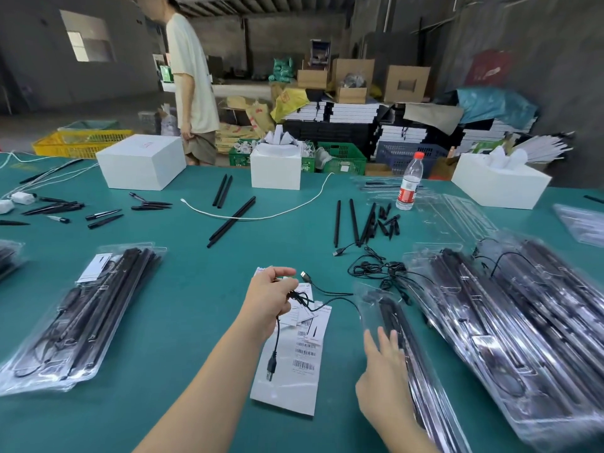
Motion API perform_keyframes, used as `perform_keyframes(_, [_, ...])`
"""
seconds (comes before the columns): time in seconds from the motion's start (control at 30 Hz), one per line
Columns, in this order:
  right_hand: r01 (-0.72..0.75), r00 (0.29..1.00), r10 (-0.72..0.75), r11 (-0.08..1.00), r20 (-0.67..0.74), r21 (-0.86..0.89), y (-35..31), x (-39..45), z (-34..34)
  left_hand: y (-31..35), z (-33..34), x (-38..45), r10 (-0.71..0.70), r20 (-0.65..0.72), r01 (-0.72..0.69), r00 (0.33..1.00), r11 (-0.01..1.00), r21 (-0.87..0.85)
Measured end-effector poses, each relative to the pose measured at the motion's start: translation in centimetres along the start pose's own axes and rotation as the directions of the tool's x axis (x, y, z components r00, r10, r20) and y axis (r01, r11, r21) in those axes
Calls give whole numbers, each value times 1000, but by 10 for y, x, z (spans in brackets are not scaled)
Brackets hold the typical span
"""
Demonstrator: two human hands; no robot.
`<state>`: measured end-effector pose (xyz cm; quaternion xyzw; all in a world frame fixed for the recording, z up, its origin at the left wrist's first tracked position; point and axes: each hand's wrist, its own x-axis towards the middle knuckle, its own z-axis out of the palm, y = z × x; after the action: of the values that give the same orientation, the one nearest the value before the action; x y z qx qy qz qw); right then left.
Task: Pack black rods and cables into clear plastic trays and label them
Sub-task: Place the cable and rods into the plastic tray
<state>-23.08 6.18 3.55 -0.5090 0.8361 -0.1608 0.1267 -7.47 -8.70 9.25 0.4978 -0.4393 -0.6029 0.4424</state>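
My left hand (pixel 271 297) grips a black USB cable (pixel 274 354) above the green table; one plug hangs down, another plug sticks out past my fingers. Under the cable lies a white label sheet (pixel 294 377) with barcodes. My right hand (pixel 385 380) rests with straight fingers on a clear plastic tray (pixel 421 371) that holds black rods. To the right lies a big pile of filled trays (pixel 510 325). Another stack of filled trays (pixel 85 315) lies at the left. Loose black rods (pixel 233 220) and a tangle of black cables (pixel 376 269) lie farther back.
White boxes (pixel 140 161) stand along the far edge, with a water bottle (pixel 410 183) near empty clear trays (pixel 454 214). A white cord (pixel 261 215) crosses the middle. Short black pieces (pixel 58 210) lie at the far left. A person (pixel 192 86) stands behind the table.
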Motion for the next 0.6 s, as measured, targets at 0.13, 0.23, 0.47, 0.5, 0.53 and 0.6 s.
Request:
perform_keyframes(0.13, [-8, 995, 5, 1000, 97, 29, 4, 1, 10, -3, 4, -2, 24, -34, -21, 999, 996, 86])
perform_keyframes(0.23, [-16, 992, 7, 998, 125, 67, 6, 5, 10, -4, 7, -5, 57, -16, -54, 998, 986, 158])
perform_keyframes(0.47, [187, 978, -208, 909, 16, 373, -15, 19, -24, 0, 18, -14, 183, 187, -239, 965, 907, 347])
perform_keyframes(0.5, [231, 965, -262, 871, 14, 433, -21, 20, -29, 1, 21, -16, 201, 206, -265, 958, 897, 354])
perform_keyframes(0.53, [266, 952, -307, 841, 11, 470, -27, 21, -34, 2, 24, -17, 221, 218, -289, 951, 885, 364])
perform_keyframes(0.6, [288, 932, -361, 776, 21, 561, -38, 25, -40, 4, 29, -20, 251, 238, -328, 939, 860, 390])
